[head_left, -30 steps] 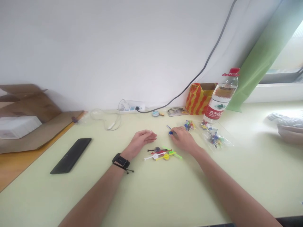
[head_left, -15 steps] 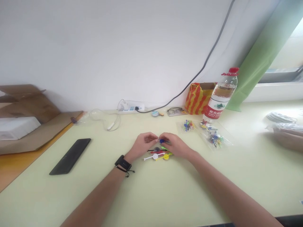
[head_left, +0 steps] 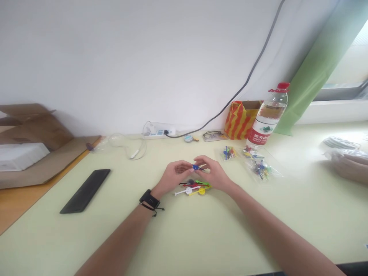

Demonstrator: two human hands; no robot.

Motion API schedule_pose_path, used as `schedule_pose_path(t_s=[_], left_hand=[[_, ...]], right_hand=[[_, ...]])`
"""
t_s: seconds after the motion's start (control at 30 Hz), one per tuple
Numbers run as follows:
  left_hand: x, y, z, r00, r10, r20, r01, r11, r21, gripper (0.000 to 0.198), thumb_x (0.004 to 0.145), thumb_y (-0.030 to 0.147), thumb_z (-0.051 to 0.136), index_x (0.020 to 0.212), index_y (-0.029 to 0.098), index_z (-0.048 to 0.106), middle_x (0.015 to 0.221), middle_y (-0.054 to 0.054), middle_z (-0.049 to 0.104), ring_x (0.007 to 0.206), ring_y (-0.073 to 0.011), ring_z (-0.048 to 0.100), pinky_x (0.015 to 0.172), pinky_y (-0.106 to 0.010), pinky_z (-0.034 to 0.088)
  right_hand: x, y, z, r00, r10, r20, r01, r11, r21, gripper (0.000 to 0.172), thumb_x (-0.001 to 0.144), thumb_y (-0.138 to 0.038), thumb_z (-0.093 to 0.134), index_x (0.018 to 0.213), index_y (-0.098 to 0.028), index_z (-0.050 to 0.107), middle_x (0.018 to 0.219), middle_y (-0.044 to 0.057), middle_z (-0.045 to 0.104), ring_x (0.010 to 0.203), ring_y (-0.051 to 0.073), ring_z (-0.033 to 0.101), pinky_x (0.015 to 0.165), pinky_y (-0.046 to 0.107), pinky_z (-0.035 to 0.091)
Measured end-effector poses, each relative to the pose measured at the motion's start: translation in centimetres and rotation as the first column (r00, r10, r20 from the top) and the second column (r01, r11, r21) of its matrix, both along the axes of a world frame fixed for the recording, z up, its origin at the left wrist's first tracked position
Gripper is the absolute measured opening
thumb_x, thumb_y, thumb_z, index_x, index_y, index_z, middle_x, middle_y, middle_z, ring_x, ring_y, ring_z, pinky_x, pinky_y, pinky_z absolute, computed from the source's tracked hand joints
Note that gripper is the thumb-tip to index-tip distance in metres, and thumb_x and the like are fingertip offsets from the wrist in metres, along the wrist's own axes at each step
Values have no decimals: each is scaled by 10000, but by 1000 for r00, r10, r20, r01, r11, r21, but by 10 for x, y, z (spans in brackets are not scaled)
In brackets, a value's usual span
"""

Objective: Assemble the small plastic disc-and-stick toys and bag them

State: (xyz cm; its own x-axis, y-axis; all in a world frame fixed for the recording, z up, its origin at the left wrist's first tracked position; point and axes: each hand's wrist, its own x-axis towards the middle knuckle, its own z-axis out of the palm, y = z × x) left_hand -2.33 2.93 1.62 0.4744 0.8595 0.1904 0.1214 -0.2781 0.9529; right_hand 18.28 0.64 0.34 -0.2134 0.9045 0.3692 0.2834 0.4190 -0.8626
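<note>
A small blue arrow spinner (head_left: 196, 167) is pinched in the fingertips of my left hand (head_left: 174, 174), which has a black watch on its wrist. My right hand (head_left: 213, 174) is at the spinner's other side; its index finger is lifted and apart from its thumb, which is close under the blue piece. Whether that thumb touches it is hard to see. Just below my hands, a group of arrow spinners lies on the table: a white spinner (head_left: 188, 190), a yellow spinner (head_left: 201, 191), a green spinner (head_left: 203, 183), a red one and a black one, partly overlapping.
Clear bags of colourful spinners (head_left: 261, 168) lie to the right, before a water bottle (head_left: 266, 122) and a striped bag (head_left: 240, 120). A black flat case (head_left: 85, 191) and a cardboard box (head_left: 43, 126) are left. Another person's hand (head_left: 349, 166) is far right. A power strip (head_left: 159, 130) is behind.
My right index finger has lifted and opened away from its thumb, showing more of the blue spinner, which sits slightly higher. My left hand has barely moved.
</note>
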Motion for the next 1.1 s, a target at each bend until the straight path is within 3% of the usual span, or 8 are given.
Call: schedule_pose_path(t_s=[0.23,0.4,0.6,0.8,1.1], left_hand=[[-3,3,2,985,94,146,-74,988,-135,310,756,385,855,951,177,733,986,-85,774,943,-244,724,856,-370,578],[-4,6,0,975,146,169,-111,973,-200,337,779,408,838,1021,195,742,1018,-74,757,902,-253,751,842,-393,584],[-3,6,-1,975,116,188,-64,962,-265,410,779,426,840,1101,186,760,1097,-104,763,965,-283,759,941,-438,569],[-4,4,-1,974,70,215,-3,955,-296,453,754,358,871,1157,191,751,1138,-116,765,1020,-297,751,1012,-477,546],[-4,5,-1,973,63,220,10,949,-315,434,758,358,870,1134,170,761,1076,-127,784,966,-281,760,1006,-485,551]], right_hand=[[-5,-2,9,970,57,-235,-81,992,-96,342,836,-339,733,1143,-243,617,1052,80,750,1040,230,713,920,419,579],[-1,3,11,943,-58,-328,7,988,-154,355,774,-413,808,1033,-219,661,1020,83,748,983,230,726,937,419,578],[3,5,14,929,-159,-335,120,984,-134,313,748,-489,819,842,-208,716,1021,88,725,916,233,711,901,406,576],[-2,-1,19,941,-95,-324,41,985,-168,315,802,-517,767,880,-221,693,754,26,698,692,197,685,708,367,577],[-2,-2,17,951,-40,-306,1,992,-127,210,788,-414,783,831,-220,718,768,37,721,734,207,671,704,358,547]])
